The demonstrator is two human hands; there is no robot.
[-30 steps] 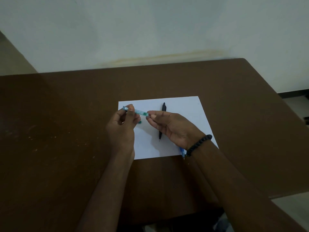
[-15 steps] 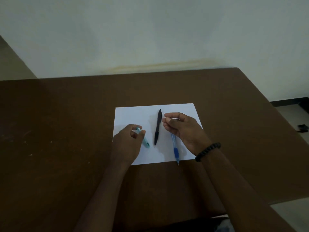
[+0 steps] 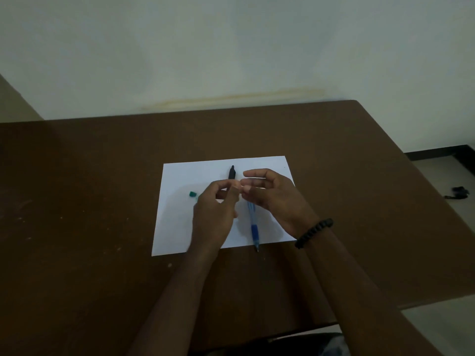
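Left hand [image 3: 216, 214] and right hand [image 3: 275, 201] are meeting fingertip to fingertip over the white sheet [image 3: 180, 227]; whether they are pinching anything is unclear. The black pen [image 3: 232, 172] is lying just beyond the nearer left hand, pointing away from the person.

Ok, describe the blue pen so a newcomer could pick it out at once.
On the brown table lies a white sheet. The blue pen lies on its near right part, tip just past the near edge. Unlike the black pen and teal piece, it has a blue grip.
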